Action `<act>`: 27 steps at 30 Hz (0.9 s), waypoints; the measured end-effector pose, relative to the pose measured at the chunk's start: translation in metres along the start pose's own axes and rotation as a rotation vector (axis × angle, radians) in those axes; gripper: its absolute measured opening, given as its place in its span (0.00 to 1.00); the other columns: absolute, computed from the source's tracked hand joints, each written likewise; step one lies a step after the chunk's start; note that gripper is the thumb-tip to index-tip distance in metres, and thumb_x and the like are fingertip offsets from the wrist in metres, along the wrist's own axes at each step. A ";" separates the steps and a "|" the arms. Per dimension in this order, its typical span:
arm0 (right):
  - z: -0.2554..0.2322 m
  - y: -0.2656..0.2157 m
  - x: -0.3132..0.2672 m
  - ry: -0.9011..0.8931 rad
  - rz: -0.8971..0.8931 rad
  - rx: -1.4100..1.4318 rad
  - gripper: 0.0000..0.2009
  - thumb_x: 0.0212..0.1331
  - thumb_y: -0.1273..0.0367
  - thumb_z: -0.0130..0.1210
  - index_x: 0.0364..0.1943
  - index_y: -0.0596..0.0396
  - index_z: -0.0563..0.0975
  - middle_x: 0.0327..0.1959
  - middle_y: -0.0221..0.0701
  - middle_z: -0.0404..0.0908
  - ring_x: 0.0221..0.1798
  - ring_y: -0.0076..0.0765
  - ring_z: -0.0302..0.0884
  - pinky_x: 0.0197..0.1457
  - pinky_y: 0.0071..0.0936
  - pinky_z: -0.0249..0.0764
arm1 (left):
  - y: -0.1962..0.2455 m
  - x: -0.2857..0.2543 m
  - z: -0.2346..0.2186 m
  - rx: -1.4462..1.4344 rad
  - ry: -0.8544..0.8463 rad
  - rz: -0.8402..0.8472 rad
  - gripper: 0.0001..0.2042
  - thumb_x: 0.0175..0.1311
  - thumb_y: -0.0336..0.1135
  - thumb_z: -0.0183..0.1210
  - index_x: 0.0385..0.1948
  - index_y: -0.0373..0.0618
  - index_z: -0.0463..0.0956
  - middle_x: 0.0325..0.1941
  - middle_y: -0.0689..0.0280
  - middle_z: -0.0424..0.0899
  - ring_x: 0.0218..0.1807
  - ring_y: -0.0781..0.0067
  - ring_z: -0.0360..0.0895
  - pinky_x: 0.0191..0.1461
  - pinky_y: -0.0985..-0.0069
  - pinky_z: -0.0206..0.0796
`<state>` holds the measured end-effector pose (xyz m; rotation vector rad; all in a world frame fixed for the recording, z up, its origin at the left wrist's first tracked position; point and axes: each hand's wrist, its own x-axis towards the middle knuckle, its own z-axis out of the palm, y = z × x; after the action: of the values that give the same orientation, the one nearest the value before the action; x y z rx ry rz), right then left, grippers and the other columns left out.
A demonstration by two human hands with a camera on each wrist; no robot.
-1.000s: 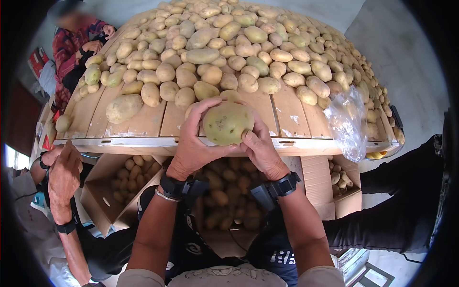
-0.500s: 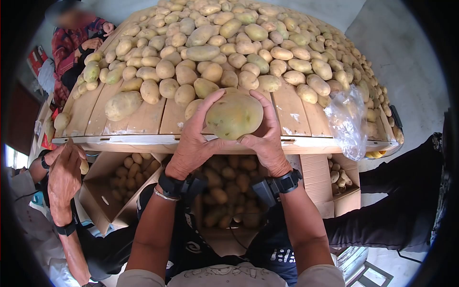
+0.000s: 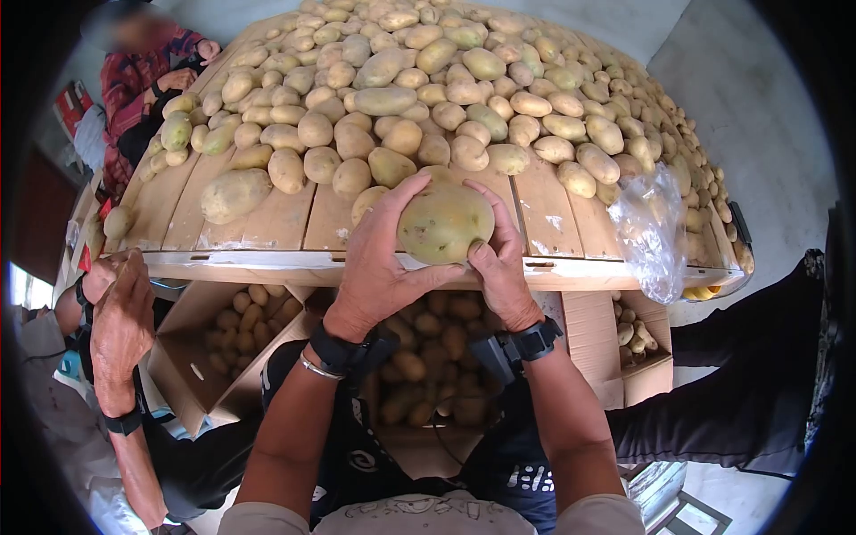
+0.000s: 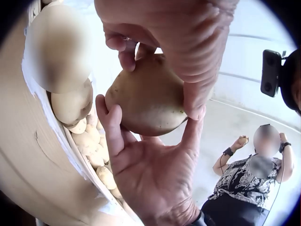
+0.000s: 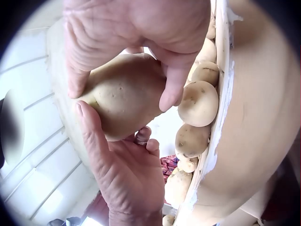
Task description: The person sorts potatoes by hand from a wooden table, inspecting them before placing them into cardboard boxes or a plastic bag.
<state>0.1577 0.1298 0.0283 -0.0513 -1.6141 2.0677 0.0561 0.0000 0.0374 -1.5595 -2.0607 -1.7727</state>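
Note:
A large, greenish-yellow potato (image 3: 446, 223) is held up between both hands, above the table's front edge in the head view. My left hand (image 3: 379, 259) grips its left side, thumb along the underside. On the other side my right hand (image 3: 504, 267) has its fingers round the far edge and its thumb against the lower right. Both wrist views show the fingers and thumbs curled about the potato (image 4: 148, 96). In the right wrist view, its smooth skin (image 5: 124, 92) carries a few small dark pits. Many smaller potatoes (image 3: 401, 138) lie just beyond the hands.
Potatoes are heaped across the wooden plank table (image 3: 267, 223). A clear plastic bag (image 3: 651, 236) hangs over its front right edge. Below stand cardboard boxes (image 3: 192, 352) with potatoes inside. Another person's hand (image 3: 123, 325) is close on the left, and a seated person (image 3: 143, 89) is at the far left.
The large potato has been turned between my hands, showing a different face. My right thumb has shifted over its lower right side. Both hands still hold it near the same place.

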 end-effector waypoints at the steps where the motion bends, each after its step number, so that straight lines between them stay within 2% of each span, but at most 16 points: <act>1: 0.000 0.002 -0.001 0.002 -0.002 -0.007 0.37 0.48 0.66 0.62 0.62 0.59 0.57 0.55 0.35 0.66 0.58 0.30 0.64 0.62 0.26 0.61 | 0.000 -0.001 -0.001 0.030 0.021 0.019 0.42 0.37 0.45 0.72 0.58 0.43 0.61 0.53 0.54 0.72 0.53 0.54 0.71 0.57 0.65 0.62; 5: -0.001 0.007 -0.002 0.020 -0.029 -0.050 0.34 0.50 0.63 0.61 0.61 0.59 0.59 0.54 0.34 0.68 0.57 0.29 0.65 0.62 0.25 0.61 | -0.002 0.000 0.002 -0.072 0.029 -0.013 0.41 0.35 0.45 0.72 0.55 0.42 0.63 0.53 0.56 0.73 0.52 0.55 0.72 0.55 0.65 0.64; 8: 0.003 0.002 -0.002 0.035 -0.022 -0.087 0.32 0.51 0.66 0.60 0.61 0.59 0.60 0.52 0.35 0.70 0.56 0.28 0.66 0.60 0.25 0.62 | 0.000 -0.002 -0.001 0.044 0.032 0.015 0.39 0.37 0.43 0.72 0.55 0.41 0.63 0.51 0.56 0.73 0.51 0.57 0.73 0.54 0.67 0.65; 10: 0.003 0.001 -0.001 0.038 0.000 -0.085 0.31 0.51 0.69 0.60 0.60 0.60 0.60 0.52 0.34 0.71 0.55 0.27 0.67 0.59 0.25 0.64 | 0.001 -0.005 0.002 -0.174 0.106 -0.112 0.35 0.42 0.39 0.70 0.54 0.40 0.62 0.49 0.56 0.74 0.50 0.61 0.74 0.53 0.69 0.66; 11: 0.002 0.000 -0.001 0.044 0.021 -0.087 0.31 0.51 0.72 0.60 0.60 0.61 0.61 0.51 0.34 0.71 0.54 0.26 0.68 0.58 0.25 0.65 | -0.002 -0.005 0.003 -0.175 0.107 -0.112 0.35 0.42 0.39 0.70 0.54 0.40 0.62 0.49 0.56 0.74 0.50 0.61 0.74 0.53 0.69 0.66; 13: 0.003 -0.003 -0.002 0.039 0.042 -0.106 0.31 0.50 0.74 0.61 0.60 0.61 0.61 0.50 0.34 0.72 0.53 0.26 0.69 0.57 0.25 0.67 | -0.008 -0.005 0.000 -0.382 0.168 -0.177 0.30 0.48 0.39 0.65 0.53 0.39 0.62 0.45 0.60 0.74 0.46 0.69 0.75 0.45 0.74 0.70; 14: 0.004 -0.004 -0.003 0.037 0.066 -0.124 0.31 0.50 0.77 0.61 0.59 0.62 0.62 0.50 0.34 0.73 0.52 0.25 0.70 0.55 0.25 0.68 | -0.007 -0.006 -0.003 -0.377 0.167 -0.177 0.30 0.48 0.39 0.65 0.53 0.39 0.62 0.45 0.60 0.74 0.46 0.69 0.75 0.45 0.74 0.70; 16: 0.006 -0.002 -0.002 0.029 0.048 -0.137 0.31 0.49 0.76 0.62 0.59 0.62 0.62 0.50 0.34 0.73 0.52 0.26 0.70 0.55 0.25 0.68 | -0.001 -0.008 -0.007 -0.602 0.169 -0.491 0.27 0.52 0.42 0.62 0.52 0.40 0.62 0.42 0.63 0.74 0.39 0.77 0.74 0.32 0.80 0.70; 17: 0.005 -0.001 -0.002 0.019 0.030 -0.155 0.31 0.48 0.76 0.63 0.58 0.63 0.62 0.49 0.34 0.73 0.52 0.26 0.70 0.55 0.25 0.69 | -0.002 -0.009 -0.006 -0.605 0.163 -0.492 0.27 0.52 0.42 0.62 0.52 0.40 0.62 0.42 0.63 0.74 0.39 0.77 0.74 0.32 0.80 0.70; 19: 0.005 0.000 -0.004 0.021 0.006 -0.151 0.31 0.48 0.76 0.63 0.58 0.63 0.62 0.49 0.34 0.73 0.52 0.25 0.70 0.54 0.25 0.69 | -0.005 -0.011 -0.004 -0.733 0.144 -0.518 0.25 0.55 0.44 0.58 0.51 0.40 0.63 0.39 0.65 0.74 0.34 0.80 0.73 0.24 0.84 0.65; 27: 0.000 -0.001 -0.005 -0.034 0.022 -0.135 0.32 0.50 0.73 0.63 0.59 0.64 0.61 0.51 0.34 0.72 0.53 0.24 0.68 0.54 0.24 0.67 | -0.009 -0.012 -0.003 -0.716 0.096 -0.499 0.24 0.56 0.43 0.58 0.51 0.41 0.63 0.38 0.65 0.75 0.31 0.79 0.73 0.24 0.82 0.65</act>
<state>0.1622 0.1277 0.0284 -0.0806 -1.7794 1.9832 0.0546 -0.0091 0.0250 -1.0263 -1.9971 -2.9400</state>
